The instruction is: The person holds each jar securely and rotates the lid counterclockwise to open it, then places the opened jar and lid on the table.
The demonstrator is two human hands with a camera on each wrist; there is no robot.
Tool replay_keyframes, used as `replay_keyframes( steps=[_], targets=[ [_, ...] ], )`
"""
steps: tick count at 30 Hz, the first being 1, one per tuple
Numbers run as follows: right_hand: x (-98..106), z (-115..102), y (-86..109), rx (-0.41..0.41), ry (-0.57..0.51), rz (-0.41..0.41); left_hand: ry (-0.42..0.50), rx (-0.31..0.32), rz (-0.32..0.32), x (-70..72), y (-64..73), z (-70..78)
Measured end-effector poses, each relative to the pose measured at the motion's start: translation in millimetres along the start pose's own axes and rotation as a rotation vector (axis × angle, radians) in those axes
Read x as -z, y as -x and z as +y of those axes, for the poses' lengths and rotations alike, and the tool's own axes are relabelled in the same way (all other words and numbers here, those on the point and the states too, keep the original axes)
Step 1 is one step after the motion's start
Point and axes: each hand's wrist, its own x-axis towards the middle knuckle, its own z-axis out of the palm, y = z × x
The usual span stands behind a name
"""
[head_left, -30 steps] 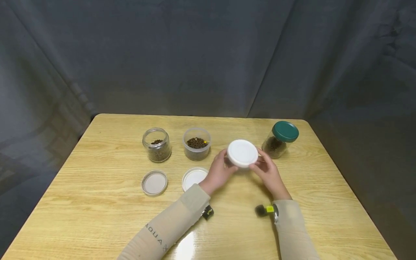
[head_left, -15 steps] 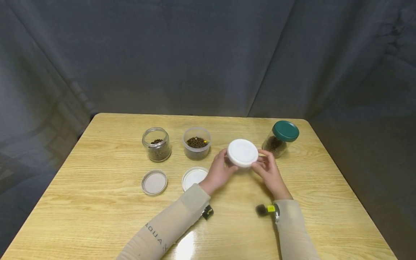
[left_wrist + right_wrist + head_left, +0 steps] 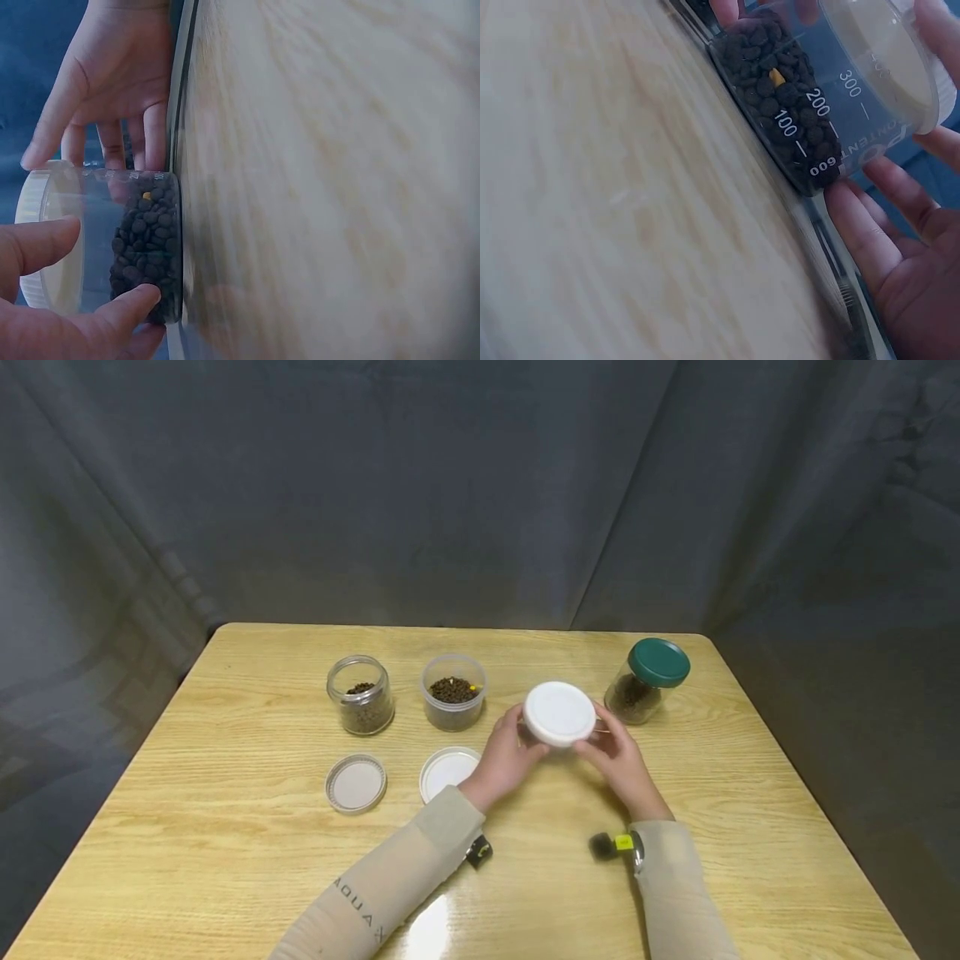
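A clear plastic jar (image 3: 142, 240) with measuring marks and a white lid (image 3: 559, 713) stands on the table. Dark brown pellets and one yellow piece fill its lower part. My left hand (image 3: 502, 760) grips the jar from the left, thumb near the lid and fingers on the side. On the other side, my right hand (image 3: 618, 768) has its thumb and forefinger on the lid's edge; its lower fingers (image 3: 862, 225) lie along the jar wall. Close behind the right hand is a jar with a green lid (image 3: 659, 662), holding dark contents.
An open glass jar (image 3: 363, 710) and an open plastic tub (image 3: 453, 714), both with brown pellets, stand at the back left. In front of them lie a greyish lid (image 3: 356, 783) and a white lid (image 3: 447, 770), partly behind the left sleeve. Grey cloth hangs behind the table (image 3: 247, 852).
The right thumb and fingers shifted outward round the lid half a second ago and are now back nearer its front. The left hand and jar have hardly moved.
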Motion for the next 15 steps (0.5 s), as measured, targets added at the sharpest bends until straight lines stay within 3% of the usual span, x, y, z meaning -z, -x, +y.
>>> replay_keyframes(
  steps=[4, 15],
  targets=[
    [-1.1, -3.1, 0.2, -0.002, 0.012, 0.018, 0.001, -0.005, -0.002, -0.1, 0.2, -0.1],
    [0.6, -2.8, 2.5, -0.004, -0.117, -0.001, 0.002, -0.005, -0.014, 0.9, 2.3, 3.7]
  ],
)
